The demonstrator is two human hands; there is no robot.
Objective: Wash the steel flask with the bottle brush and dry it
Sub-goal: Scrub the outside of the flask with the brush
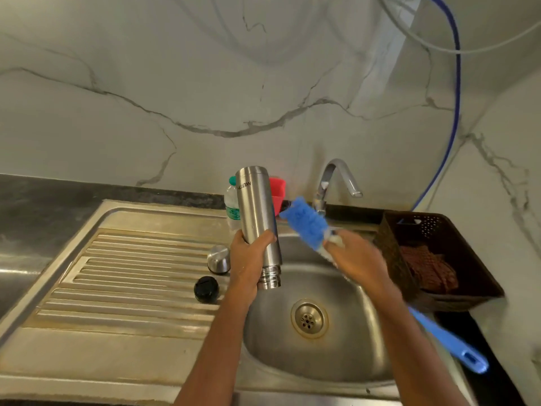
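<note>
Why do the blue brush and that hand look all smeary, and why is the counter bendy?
Head view: the brush and right hand are blurred by motion; the flask in the left hand looks sharp; the wide-angle lens bends the counter.

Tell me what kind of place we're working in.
Most likely a home kitchen, at the washing-up spot: a steel sink with a ribbed drainboard, a tap mounted behind it against a marble-patterned wall, and a dark basket standing right beside the sink.
</note>
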